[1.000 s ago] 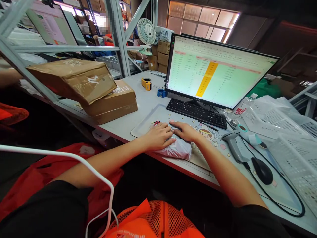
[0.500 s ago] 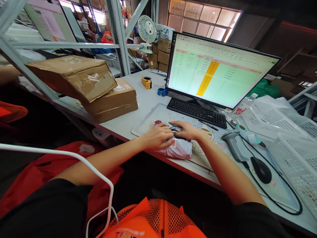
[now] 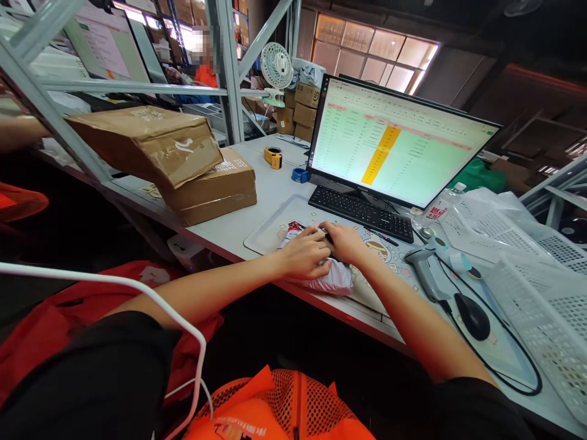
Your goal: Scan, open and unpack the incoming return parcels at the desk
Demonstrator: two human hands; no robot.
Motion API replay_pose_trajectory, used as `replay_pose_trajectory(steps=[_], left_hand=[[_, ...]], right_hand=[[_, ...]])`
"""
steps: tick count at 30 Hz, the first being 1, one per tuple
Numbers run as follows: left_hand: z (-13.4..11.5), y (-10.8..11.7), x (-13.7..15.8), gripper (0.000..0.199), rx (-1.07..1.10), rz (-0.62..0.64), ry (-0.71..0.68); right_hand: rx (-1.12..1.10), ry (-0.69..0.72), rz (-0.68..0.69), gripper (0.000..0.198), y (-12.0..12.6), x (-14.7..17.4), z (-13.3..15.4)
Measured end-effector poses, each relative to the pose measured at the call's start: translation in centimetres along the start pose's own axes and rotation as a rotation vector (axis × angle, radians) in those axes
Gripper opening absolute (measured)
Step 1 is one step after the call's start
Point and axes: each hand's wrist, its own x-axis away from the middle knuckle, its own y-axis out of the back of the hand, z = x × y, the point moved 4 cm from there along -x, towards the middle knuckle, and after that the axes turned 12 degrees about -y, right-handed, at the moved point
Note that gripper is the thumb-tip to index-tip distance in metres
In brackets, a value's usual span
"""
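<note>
A soft, crinkled white plastic package [image 3: 337, 279] lies at the front edge of the desk, under my hands. My left hand [image 3: 306, 252] rests across it with fingers bent and closed on it. Close beside it, my right hand [image 3: 346, 243] has its fingers curled at the package's far side, around a dark part that is mostly hidden. The fingertips of both hands nearly meet. A red and black patch [image 3: 294, 226] shows just beyond my left hand. Beneath everything is a pale desk mat [image 3: 266, 229] with cartoon prints.
Behind the mat stand a black keyboard [image 3: 362, 212] and a monitor [image 3: 398, 143] showing a spreadsheet. To the right lie a grey scanner [image 3: 424, 273], a black mouse [image 3: 472, 316], a cable and white perforated baskets [image 3: 545, 318]. Two cardboard boxes [image 3: 215, 192] are stacked left, near yellow tape [image 3: 273, 157].
My hands have drawn closer together over the package, with the right fingers now more curled. The dark and silver part between them is more covered. The camera view has shifted slightly.
</note>
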Motion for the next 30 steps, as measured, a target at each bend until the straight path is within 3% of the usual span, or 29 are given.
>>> replay_pose_trajectory(steps=[3, 8, 14, 18, 22, 27, 30], left_hand=[[-0.6, -0.1, 0.0, 0.029, 0.026, -0.129, -0.051], [-0.9, -0.5, -0.2, 0.037, 0.026, -0.172, 0.001], [-3.9, 1.4, 1.1, 0.04, -0.079, -0.354, 0.029], [-6.4, 2.6, 3.8, 0.044, -0.115, -0.347, 0.05], [-7.5, 2.4, 8.0, 0.045, -0.031, -0.343, 0.099], [-6.4, 0.1, 13.6, 0.042, 0.093, -0.393, 0.13], [-5.1, -0.9, 15.3, 0.043, 0.075, -0.343, 0.131]], right_hand=[[-0.029, -0.013, 0.014, 0.053, -0.4, -0.7, 0.4], [-0.01, -0.119, 0.024, 0.04, -1.0, -3.3, 0.3], [-0.154, -0.224, -0.061, 0.032, -0.8, -6.0, -3.4], [-0.307, -0.248, -0.073, 0.025, -2.1, -6.8, -5.6], [-0.467, -0.26, -0.026, 0.024, -4.2, -7.7, -5.4], [-0.63, -0.246, 0.138, 0.035, -6.0, -8.1, -4.0], [-0.691, -0.262, 0.151, 0.037, -6.4, -7.1, -3.7]])
